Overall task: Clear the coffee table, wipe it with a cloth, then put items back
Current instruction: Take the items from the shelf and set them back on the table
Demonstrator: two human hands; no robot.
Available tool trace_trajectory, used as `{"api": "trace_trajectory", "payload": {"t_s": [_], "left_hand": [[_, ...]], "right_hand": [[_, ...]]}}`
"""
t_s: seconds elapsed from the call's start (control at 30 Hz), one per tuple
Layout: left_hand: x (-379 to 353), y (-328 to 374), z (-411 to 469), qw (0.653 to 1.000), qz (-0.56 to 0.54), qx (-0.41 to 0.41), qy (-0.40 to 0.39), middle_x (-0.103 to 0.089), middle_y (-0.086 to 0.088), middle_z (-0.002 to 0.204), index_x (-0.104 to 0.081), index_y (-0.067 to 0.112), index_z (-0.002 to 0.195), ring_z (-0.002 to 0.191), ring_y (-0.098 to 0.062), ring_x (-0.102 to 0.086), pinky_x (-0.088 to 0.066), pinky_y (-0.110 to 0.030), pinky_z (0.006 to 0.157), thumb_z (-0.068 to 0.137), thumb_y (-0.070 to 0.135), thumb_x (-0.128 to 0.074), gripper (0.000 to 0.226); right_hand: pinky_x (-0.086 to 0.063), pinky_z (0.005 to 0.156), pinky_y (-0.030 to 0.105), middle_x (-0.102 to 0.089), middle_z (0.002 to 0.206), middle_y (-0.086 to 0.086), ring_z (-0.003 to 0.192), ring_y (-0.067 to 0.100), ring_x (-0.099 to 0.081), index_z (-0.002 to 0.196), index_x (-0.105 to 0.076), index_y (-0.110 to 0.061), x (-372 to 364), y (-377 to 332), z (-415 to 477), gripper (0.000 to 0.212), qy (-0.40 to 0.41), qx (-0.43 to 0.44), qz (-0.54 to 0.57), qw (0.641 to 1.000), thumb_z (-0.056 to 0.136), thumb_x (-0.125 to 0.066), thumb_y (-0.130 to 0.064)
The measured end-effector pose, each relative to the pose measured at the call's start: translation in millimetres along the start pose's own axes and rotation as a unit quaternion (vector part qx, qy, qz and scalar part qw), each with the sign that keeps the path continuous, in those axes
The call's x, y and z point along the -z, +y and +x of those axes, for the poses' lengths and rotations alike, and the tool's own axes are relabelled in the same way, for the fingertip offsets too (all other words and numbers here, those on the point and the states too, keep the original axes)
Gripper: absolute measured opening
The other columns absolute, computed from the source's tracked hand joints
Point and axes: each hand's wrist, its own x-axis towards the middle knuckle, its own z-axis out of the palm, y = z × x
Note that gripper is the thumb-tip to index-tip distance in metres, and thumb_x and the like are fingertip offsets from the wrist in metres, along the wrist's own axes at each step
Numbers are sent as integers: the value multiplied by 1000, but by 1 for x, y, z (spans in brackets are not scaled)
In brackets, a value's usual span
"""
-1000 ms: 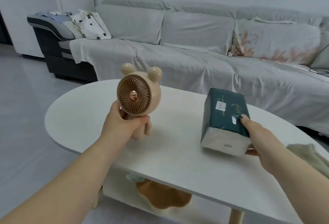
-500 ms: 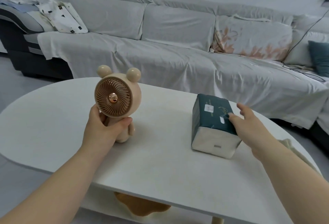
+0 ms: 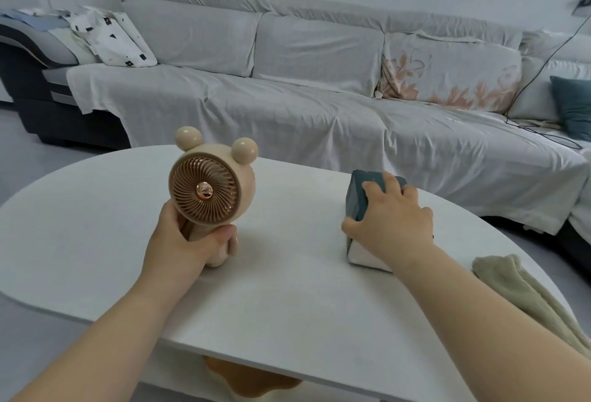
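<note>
fan [image 3: 211,197]: showing beige on body and ears, rose-gold on the grille.
tissue pack [image 3: 356,197]: showing a dark teal wrap, white at its near end.
coffee table [image 3: 96,226]: showing plain white.
cloth [image 3: 511,289]: lying pale khaki at the table's right edge.
sofa cover [image 3: 287,107]: showing light grey.
cushion [image 3: 447,72]: bearing a peach floral print.

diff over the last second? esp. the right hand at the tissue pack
The right hand moved from the tissue pack's right side up onto its top. It now grips it from above, fingers over the top, thumb on the left face. Unchanged: the left hand grips the bear fan below its grille, the pack sits on the table, and the cloth lies at the right edge.
</note>
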Motion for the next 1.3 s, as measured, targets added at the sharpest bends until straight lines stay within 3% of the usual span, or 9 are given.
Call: {"api": "trace_trajectory", "payload": {"t_s": [0.13, 0.27, 0.4, 0.53, 0.73, 0.9, 1.0, 1.13, 1.3], "left_hand": [[0, 3, -1, 1000, 2, 4, -9, -61, 24, 73, -49, 31, 89, 71, 13, -54, -39, -9, 54, 67, 11, -72, 38], [6, 5, 3, 998, -41, 35, -41, -65, 4, 91, -53, 22, 98, 87, -8, -59, -42, -21, 70, 59, 17, -70, 44], [17, 6, 10, 992, -14, 47, -120, -64, 9, 88, -55, 28, 88, 66, 10, -61, -45, -6, 54, 49, 18, -61, 41], [21, 8, 21, 988, 38, 50, -140, -61, 13, 85, -56, 23, 95, 72, 1, -59, -43, -3, 49, 54, 22, -71, 43], [34, 5, 31, 988, 41, 41, -143, -69, -5, 95, -54, 14, 101, 83, -17, -62, -50, -26, 68, 53, 18, -62, 49], [65, 6, 87, 998, 32, 0, -58, -70, 13, 61, -64, 12, 69, 60, 0, -57, -47, -11, 57, 58, 0, -64, 17], [90, -5, 130, 997, 66, 11, 29, -68, 15, 58, -63, 18, 59, 63, 1, -56, -46, -10, 61, 62, -2, -57, 21], [120, -29, 165, 982, 125, 42, 136, -64, 22, 52, -58, 25, 56, 67, -2, -55, -36, 2, 48, 63, 5, -58, 20], [128, -45, 184, 967, 130, 50, 214, -51, 20, 61, -44, 25, 63, 62, -2, -48, -36, -3, 52, 65, 6, -65, 28]], "right_hand": [[-32, 95, 45, -30, 145, 2, 130, 28, -25, 134, -27, -23, 0, 11, 3, 62, -2, -9, 17, 1000, 80, -45, -45], [-3, 113, 50, -18, 153, 8, 141, 28, -8, 137, -27, -20, -4, -4, -6, 67, 80, 82, -11, 993, 81, -49, -49], [-15, 102, 50, -51, 131, 24, 124, 43, -43, 115, -56, -6, -14, -50, -22, 48, 197, 230, 89, 949, 70, -65, -20], [-6, 115, 31, -17, 153, 8, 140, 21, -18, 137, -29, -16, -46, -91, -15, 54, 14, 247, 149, 957, 85, -45, -18], [-20, 111, 30, -32, 147, 8, 134, 22, -28, 136, -29, -11, -70, -119, 12, 47, -71, 198, 161, 964, 92, -36, -25], [-9, 115, 30, -21, 153, 4, 139, 18, -17, 137, -27, -18, -80, -119, 12, 46, -77, 192, 123, 971, 94, -28, -33], [-10, 114, 29, -21, 152, 1, 139, 16, -17, 137, -27, -19, -78, -120, 11, 45, -68, 193, 117, 972, 94, -27, -34], [-10, 114, 27, -22, 151, -2, 138, 14, -17, 136, -27, -22, -77, -120, 10, 44, -68, 188, 114, 973, 94, -27, -34], [-10, 114, 27, -19, 152, -5, 139, 13, -16, 137, -25, -24, -76, -121, 9, 45, -68, 182, 104, 975, 94, -25, -35]]}}
